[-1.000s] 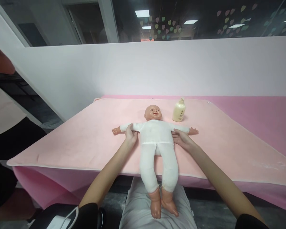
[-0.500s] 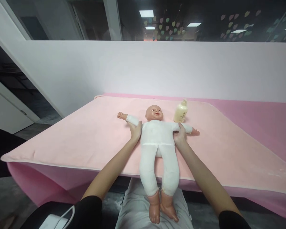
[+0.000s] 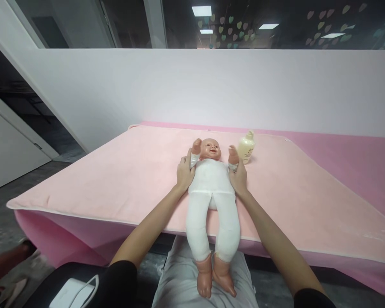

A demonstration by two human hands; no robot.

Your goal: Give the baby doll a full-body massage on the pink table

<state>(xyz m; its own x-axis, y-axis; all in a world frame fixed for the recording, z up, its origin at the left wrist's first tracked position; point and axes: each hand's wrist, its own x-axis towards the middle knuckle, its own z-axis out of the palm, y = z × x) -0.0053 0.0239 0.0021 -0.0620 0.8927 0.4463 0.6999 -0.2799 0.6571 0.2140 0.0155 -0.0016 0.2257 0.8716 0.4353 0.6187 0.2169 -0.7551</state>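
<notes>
A baby doll (image 3: 211,182) with a white cloth body lies on its back, its feet hanging past the table's front edge above my lap. Both of its arms are raised, the fists beside its head. My left hand (image 3: 185,172) is closed round the doll's arm on the left side. On the other side, my right hand (image 3: 239,177) grips the other arm just below the fist. Just beyond my right hand stands a pale yellow pump bottle (image 3: 246,147), upright.
A pink blanket (image 3: 115,179) covers the table, with darker pink cloth (image 3: 356,171) under it. Behind rises a white wall (image 3: 192,90) with windows above. A white device with a cable (image 3: 73,294) lies at lower left. Part of another person's leg (image 3: 6,263) shows at far left.
The doll's arms were stretched out sideways and are now bent up and inward beside its head, with my hands moved along with them. Another person's leg has come into view at lower left.
</notes>
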